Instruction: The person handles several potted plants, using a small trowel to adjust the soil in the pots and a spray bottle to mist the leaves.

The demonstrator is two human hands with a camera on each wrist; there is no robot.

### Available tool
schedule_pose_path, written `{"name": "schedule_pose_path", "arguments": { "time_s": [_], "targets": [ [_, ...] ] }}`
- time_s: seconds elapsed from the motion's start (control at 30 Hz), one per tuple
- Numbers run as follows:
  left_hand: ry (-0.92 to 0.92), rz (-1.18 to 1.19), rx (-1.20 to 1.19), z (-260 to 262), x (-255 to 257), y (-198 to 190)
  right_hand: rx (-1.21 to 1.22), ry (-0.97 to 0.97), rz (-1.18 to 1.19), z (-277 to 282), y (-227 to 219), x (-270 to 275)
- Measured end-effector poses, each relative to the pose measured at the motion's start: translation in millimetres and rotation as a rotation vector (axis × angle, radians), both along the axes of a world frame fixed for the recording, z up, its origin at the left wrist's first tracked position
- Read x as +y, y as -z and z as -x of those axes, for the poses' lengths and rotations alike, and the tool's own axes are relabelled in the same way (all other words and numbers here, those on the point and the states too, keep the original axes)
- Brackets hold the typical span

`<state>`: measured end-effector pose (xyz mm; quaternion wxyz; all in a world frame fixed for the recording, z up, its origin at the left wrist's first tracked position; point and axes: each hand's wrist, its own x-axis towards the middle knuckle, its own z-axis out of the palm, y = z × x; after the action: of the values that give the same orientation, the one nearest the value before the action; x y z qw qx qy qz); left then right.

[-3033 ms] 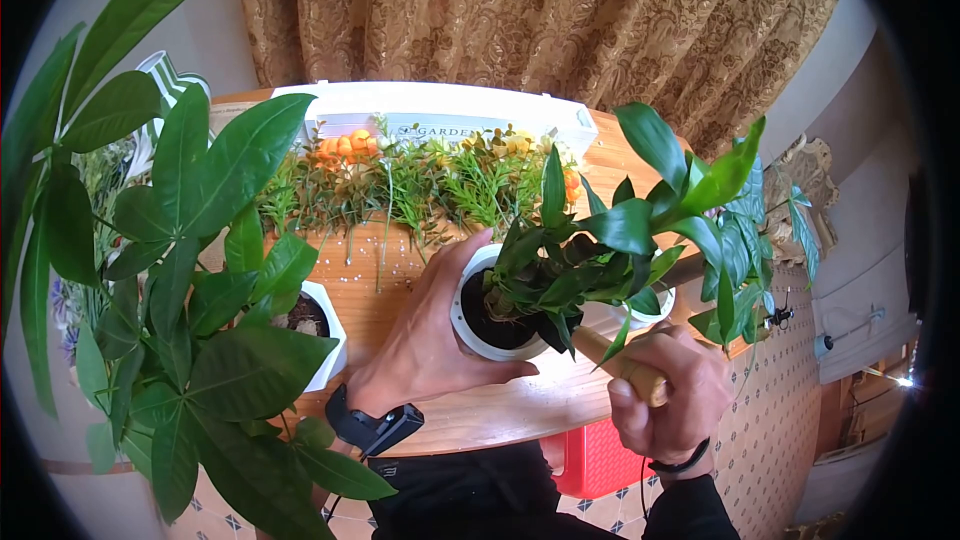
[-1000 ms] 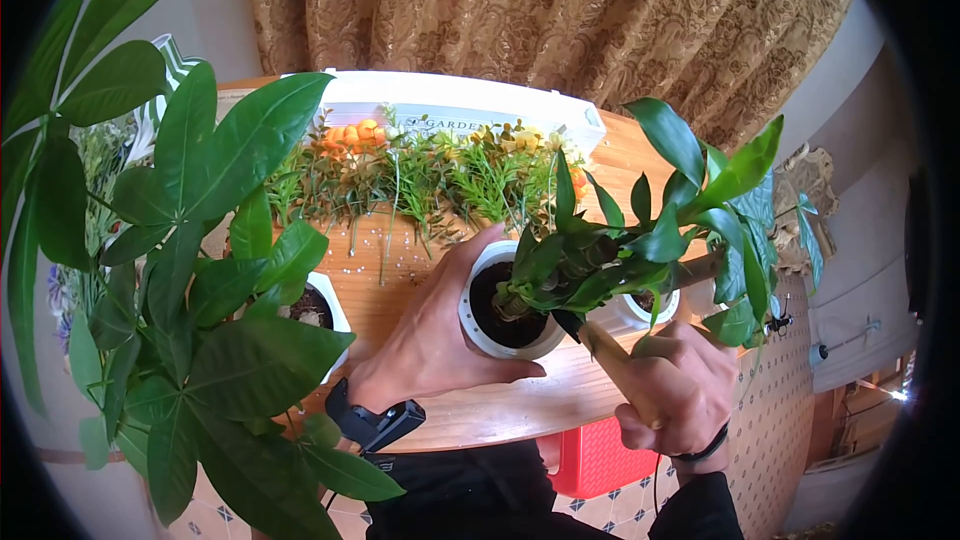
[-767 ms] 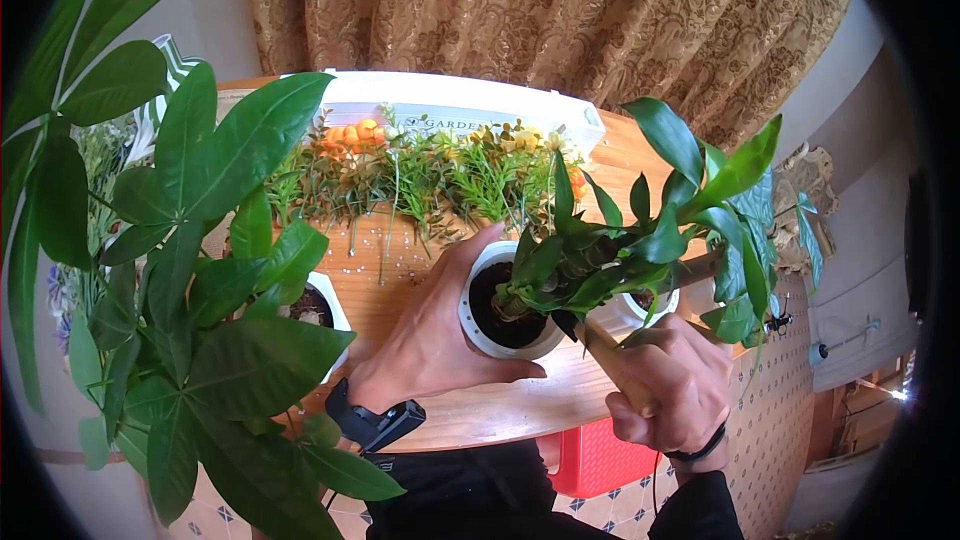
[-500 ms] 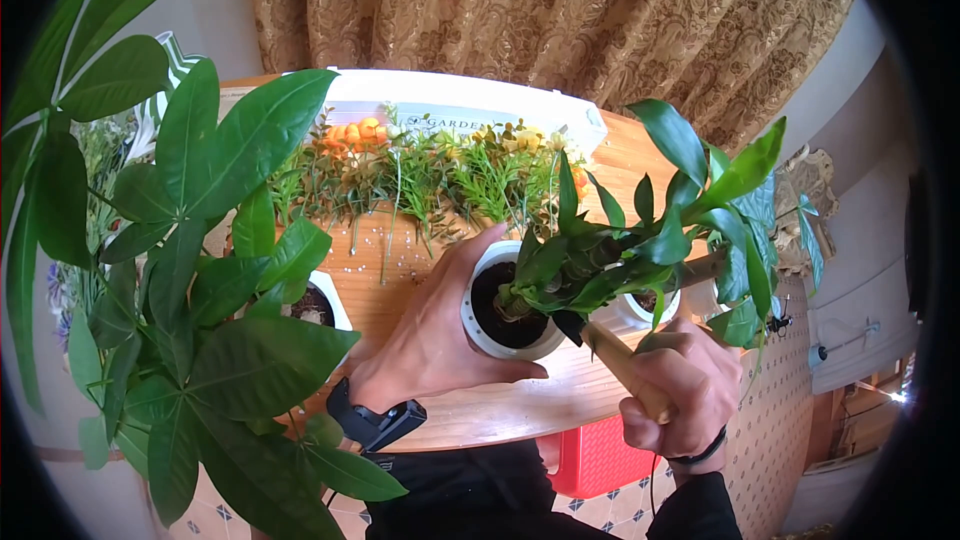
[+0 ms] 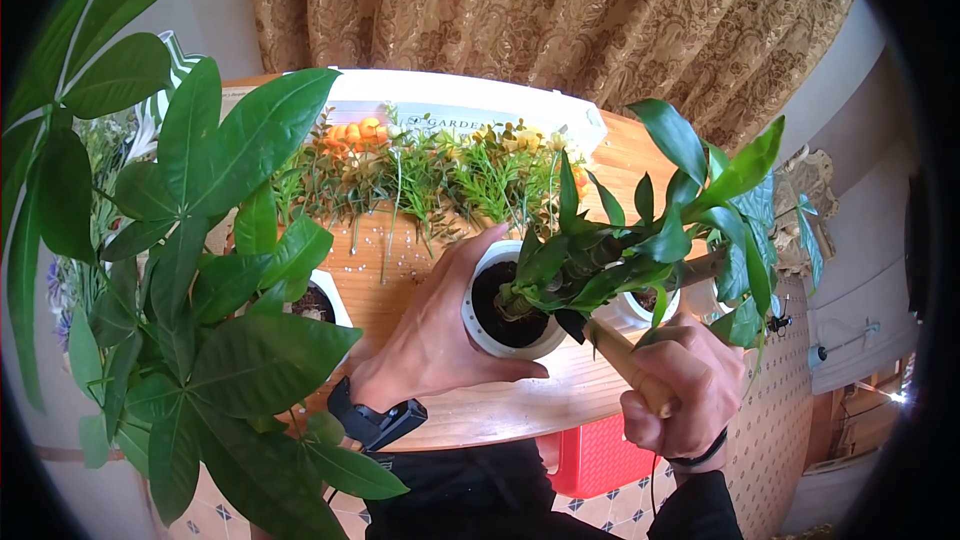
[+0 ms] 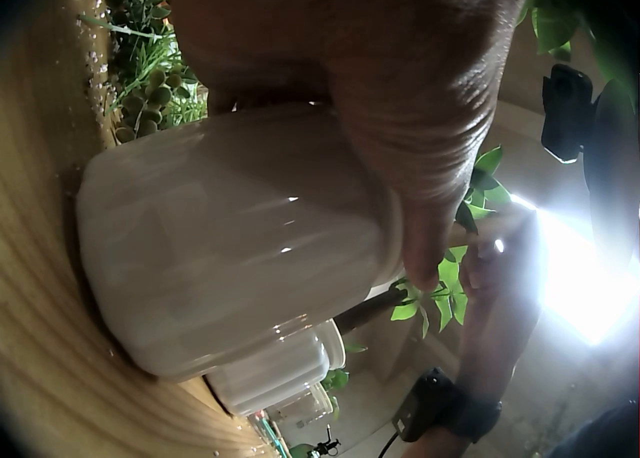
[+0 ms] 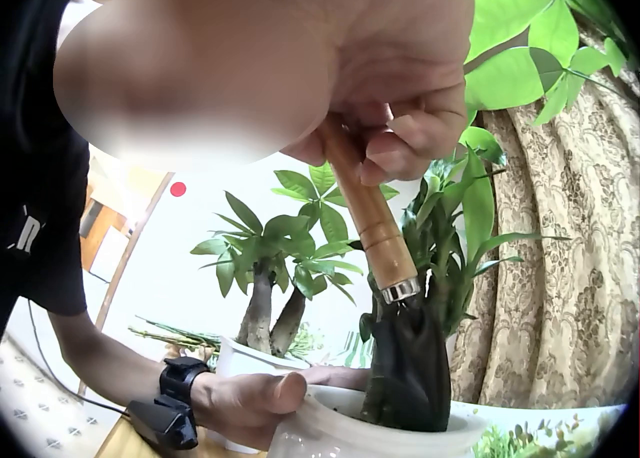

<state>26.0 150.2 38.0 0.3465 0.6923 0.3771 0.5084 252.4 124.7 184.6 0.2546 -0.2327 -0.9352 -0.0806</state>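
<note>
My left hand (image 5: 415, 340) grips a white plant pot (image 5: 478, 338), its thumb at the near side and its fingers round the far side. In the left wrist view the pot (image 6: 240, 238) stands on the wooden table. Dark soil (image 5: 492, 302) fills it, and a leafy green plant (image 5: 580, 265) leans right out of it. My right hand (image 5: 690, 380) holds a small garden trowel (image 5: 630, 370) by its wooden handle. In the right wrist view the trowel's black blade (image 7: 415, 368) points down inside the pot's rim, beside the stem; its tip is hidden.
A large-leaved potted plant (image 5: 240, 360) fills the left side. Artificial flowers and greenery (image 5: 430, 175) lie along the back before a white box (image 5: 450, 95). Another white pot (image 5: 640, 310) stands close on the right. A red stool (image 5: 600, 460) is below the table edge.
Since three seconds ago the right hand has shifted slightly right, and the trowel's blade now shows at the pot's right rim. The left hand keeps its grip. Little differs over the last half second.
</note>
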Motion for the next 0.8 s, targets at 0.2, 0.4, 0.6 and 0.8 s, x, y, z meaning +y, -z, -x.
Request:
{"name": "schedule_pose_path", "arguments": {
  "time_s": [0.2, 0.4, 0.6, 0.8],
  "targets": [
    [-0.019, -0.013, 0.024, 0, 0, -2, 0.061, -0.005, -0.002, 2, 10, 5],
    [-0.016, -0.023, 0.018, 0, 0, -1, 0.001, -0.007, 0.028, -3, 1, -1],
    [-0.021, -0.013, 0.023, 0, -1, -1, 0.035, 0.006, 0.034, 1, 3, 4],
    [-0.022, 0.016, 0.05, 1, -2, -3, 0.041, -0.016, 0.051, 1, 1, 2]
  ]
}}
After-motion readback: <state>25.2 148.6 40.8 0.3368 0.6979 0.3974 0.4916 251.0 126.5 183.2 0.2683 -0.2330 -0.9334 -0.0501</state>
